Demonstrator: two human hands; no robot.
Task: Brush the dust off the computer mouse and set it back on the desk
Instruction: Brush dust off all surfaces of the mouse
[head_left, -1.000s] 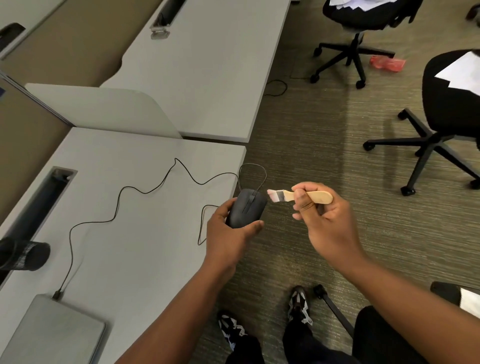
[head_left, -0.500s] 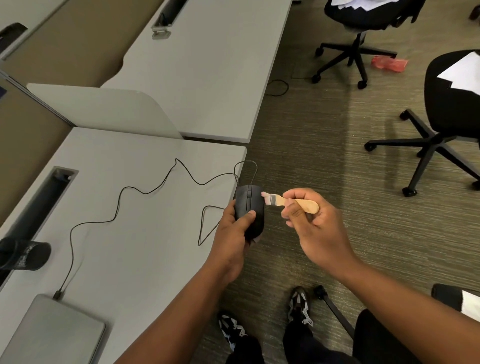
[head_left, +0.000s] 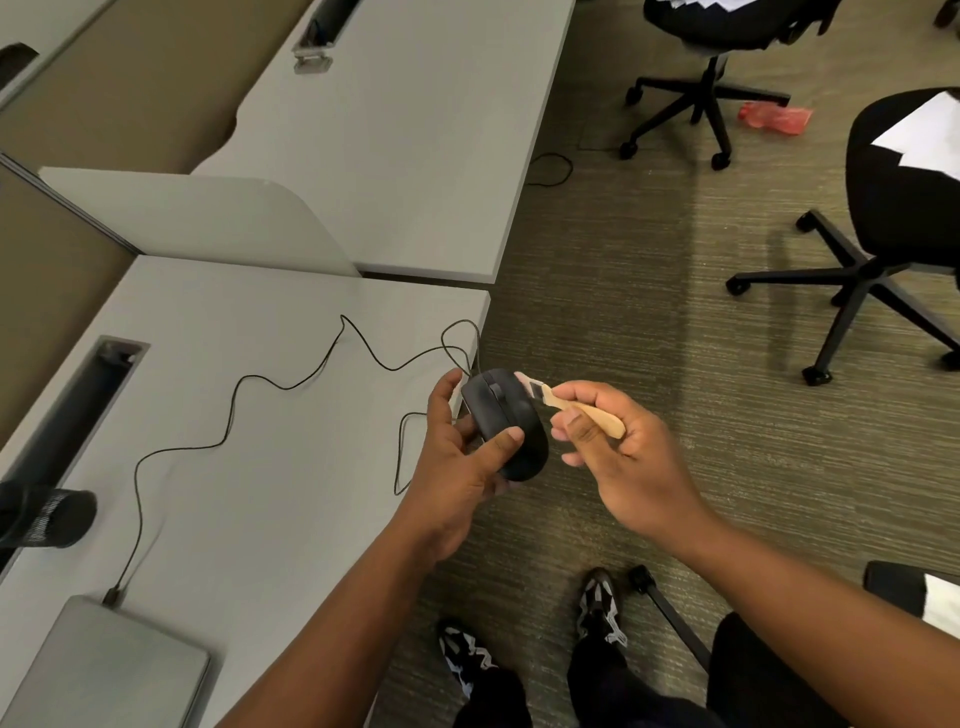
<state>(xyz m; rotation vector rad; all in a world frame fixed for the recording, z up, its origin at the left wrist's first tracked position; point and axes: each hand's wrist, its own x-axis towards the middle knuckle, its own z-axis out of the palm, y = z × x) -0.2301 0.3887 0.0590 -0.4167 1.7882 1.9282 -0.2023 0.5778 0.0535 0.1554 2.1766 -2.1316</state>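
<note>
Just off desk (head_left: 291, 426) edge, over carpet: mouse (head_left: 511, 423) held up in left hand (head_left: 462, 462), thumb + fingers curled round it. Right hand (head_left: 631, 457) pinching brush (head_left: 571, 404), bristles touching mouse's right side. Brushing prob. mid-way; setting back on desk not yet done.

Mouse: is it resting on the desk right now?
No, the left hand holds the mouse up past the desk edge, over the carpet.
</note>
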